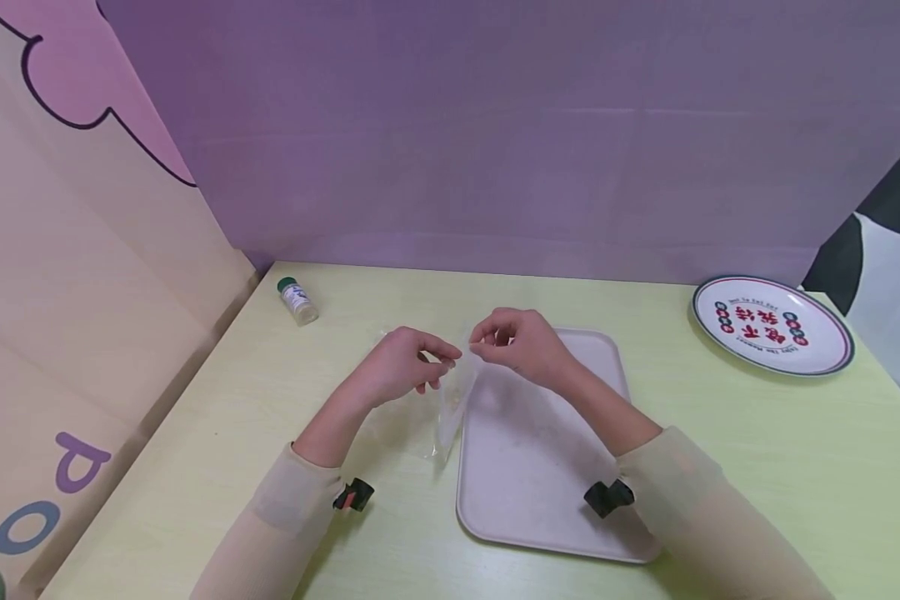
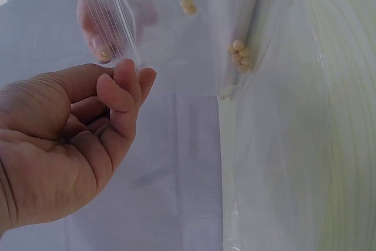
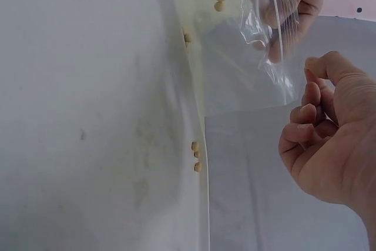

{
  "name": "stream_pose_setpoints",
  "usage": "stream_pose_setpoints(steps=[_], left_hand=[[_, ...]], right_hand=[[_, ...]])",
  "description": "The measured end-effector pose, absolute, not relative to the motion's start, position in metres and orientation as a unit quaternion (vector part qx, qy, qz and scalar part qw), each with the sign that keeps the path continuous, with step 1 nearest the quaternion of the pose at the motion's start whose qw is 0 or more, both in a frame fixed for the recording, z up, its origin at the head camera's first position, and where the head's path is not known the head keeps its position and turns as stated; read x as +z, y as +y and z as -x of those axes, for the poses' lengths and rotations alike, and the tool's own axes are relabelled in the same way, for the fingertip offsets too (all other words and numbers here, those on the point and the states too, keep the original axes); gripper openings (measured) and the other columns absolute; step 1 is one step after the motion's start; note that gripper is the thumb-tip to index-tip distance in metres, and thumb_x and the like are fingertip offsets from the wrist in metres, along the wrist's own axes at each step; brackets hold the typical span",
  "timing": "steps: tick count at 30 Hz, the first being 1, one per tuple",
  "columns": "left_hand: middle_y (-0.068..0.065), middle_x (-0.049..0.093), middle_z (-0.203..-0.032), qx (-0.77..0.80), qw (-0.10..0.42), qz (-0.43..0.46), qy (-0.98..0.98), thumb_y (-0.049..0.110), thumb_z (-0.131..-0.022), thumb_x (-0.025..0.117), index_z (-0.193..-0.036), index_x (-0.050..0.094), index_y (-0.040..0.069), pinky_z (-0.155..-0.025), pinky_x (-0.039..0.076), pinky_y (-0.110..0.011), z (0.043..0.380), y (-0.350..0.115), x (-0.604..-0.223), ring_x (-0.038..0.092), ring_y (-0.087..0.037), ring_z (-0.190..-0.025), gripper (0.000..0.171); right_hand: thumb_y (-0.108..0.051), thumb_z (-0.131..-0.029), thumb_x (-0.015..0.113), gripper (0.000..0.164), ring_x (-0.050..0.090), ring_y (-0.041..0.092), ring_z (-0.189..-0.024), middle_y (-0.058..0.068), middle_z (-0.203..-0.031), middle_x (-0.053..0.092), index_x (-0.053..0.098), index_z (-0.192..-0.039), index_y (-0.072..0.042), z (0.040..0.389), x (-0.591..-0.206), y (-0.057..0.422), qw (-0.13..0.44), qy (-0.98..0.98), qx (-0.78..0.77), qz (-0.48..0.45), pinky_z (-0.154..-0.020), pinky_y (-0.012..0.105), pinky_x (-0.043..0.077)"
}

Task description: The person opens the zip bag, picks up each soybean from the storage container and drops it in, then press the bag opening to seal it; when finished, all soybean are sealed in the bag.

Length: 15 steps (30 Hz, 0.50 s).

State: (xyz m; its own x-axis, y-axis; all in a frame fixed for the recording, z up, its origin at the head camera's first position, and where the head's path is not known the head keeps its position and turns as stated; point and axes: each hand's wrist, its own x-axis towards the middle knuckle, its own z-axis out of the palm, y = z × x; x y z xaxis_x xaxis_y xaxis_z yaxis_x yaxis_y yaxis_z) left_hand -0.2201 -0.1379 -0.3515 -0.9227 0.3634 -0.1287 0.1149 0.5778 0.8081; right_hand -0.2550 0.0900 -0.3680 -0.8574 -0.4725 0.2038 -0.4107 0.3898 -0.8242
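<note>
A clear zip bag hangs below my left hand, whose thumb and fingers pinch its zip edge. Opposite that edge, my right hand pinches a small yellowish bean between thumb and fingertip. A pair of round beans shows through the film in the left wrist view. Several more beans appear in a cluster; whether they lie inside the bag is unclear. Further beans lie along the tray's rim in the right wrist view.
A pale tray lies under the right forearm. At the back left lies a small green-capped bottle. An oval plate with red lettering stands at the right. A purple panel rises behind the table.
</note>
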Motion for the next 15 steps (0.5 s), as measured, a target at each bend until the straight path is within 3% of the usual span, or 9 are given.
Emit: stream_pose_setpoints(steps=[10,15], left_hand=[[-0.011,0.072,-0.111,0.441,0.146,-0.134,0.875,0.009,-0.097,0.066,-0.119,0.076,0.01,-0.064,0.054,-0.039,0.2207,-0.1373,-0.3522,0.065,-0.022,-0.067,0.024],[-0.012,0.072,-0.112,0.441,0.147,-0.138,0.875,0.008,-0.098,0.066,-0.122,0.074,0.007,-0.066,0.055,-0.042,0.2204,-0.1372,-0.3515,0.068,-0.031,-0.073,0.026]], right_hand=[[-0.012,-0.09,0.076,0.004,0.052,0.023,-0.073,0.003,-0.081,0.06,0.077,-0.094,-0.014,0.2527,-0.3721,0.088,0.063,0.825,-0.483,0.286,-0.057,0.029,0.042],[-0.012,-0.09,0.076,0.006,0.052,0.023,-0.071,0.003,-0.081,0.059,0.077,-0.096,-0.01,0.2527,-0.3736,0.0874,0.069,0.825,-0.478,0.294,-0.056,0.029,0.042]])
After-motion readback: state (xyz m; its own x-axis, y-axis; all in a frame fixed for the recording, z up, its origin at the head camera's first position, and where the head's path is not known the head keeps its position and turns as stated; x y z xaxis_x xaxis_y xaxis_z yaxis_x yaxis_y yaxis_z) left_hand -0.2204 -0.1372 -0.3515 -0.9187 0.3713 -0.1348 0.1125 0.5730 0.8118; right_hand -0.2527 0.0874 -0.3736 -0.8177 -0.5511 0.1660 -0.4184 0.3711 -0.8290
